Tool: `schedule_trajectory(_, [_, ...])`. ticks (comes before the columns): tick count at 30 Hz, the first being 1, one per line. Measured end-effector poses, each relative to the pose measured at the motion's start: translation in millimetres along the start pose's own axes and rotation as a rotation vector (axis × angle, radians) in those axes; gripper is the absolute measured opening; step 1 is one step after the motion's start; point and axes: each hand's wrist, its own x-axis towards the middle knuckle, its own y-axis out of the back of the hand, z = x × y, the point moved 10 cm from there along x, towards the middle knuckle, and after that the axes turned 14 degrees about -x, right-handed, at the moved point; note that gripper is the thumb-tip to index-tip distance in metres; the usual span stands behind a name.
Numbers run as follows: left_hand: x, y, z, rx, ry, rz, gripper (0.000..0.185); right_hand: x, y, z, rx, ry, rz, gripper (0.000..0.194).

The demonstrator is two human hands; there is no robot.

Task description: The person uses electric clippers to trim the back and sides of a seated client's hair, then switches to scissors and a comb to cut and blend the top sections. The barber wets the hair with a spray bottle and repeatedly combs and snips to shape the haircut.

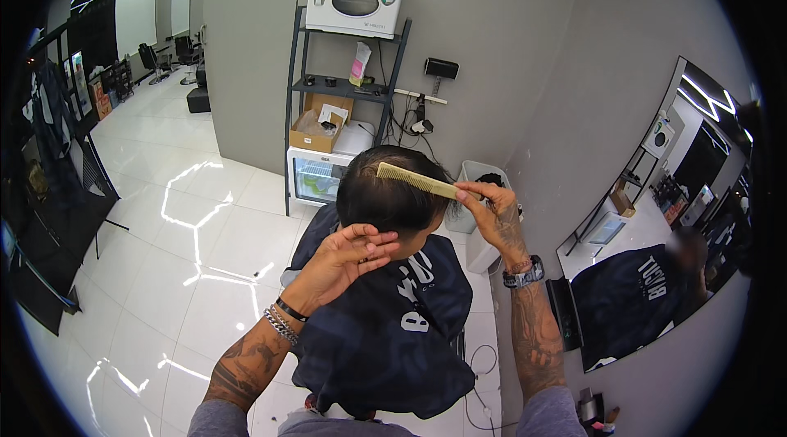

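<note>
A seated person with dark hair (387, 203) wears a dark barber's cape (381, 345) with white lettering. My right hand (492, 212) pinches one end of a pale yellow hair comb (418, 181) between thumb and fingers. The comb lies across the top of the head, its teeth against the hair. At the near side of the head, my left hand (350, 258) is raised with bent, slightly spread fingers and nothing in it. Its fingertips are by the person's ear and temple; whether they touch is hard to tell.
A dark metal shelf (341, 88) holds a white towel warmer cabinet (355, 1), a cardboard box (313, 140) and a small glass-door fridge (316, 179). A white bin (486, 172) stands by the wall. On the right hangs a mirror (661, 215). Cables (486, 400) lie on the tiled floor.
</note>
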Motion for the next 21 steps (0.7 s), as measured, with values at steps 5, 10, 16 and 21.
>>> schedule_trajectory(5, [1.2, -13.2, 10.3, -0.053, -0.013, -0.064, 0.041, -23.7, -4.2, -3.7, -0.053, 0.066, -0.038, 0.019])
schedule_trajectory(10, [5.6, -35.6, 25.4, 0.186, 0.002, -0.134, 0.078, -30.4, -4.9, -2.0, -0.016, 0.040, -0.110, 0.018])
schedule_trajectory(16, [32.0, -52.1, 32.3, 0.328, 0.149, -0.185, 0.097, -27.1, -2.8, 6.5, 0.045, -0.069, -0.253, 0.021])
schedule_trajectory(21, [50.3, -51.9, 17.0, 0.375, 0.291, -0.171, 0.106, -24.0, -6.3, 5.3, 0.045, -0.067, -0.303, 0.022])
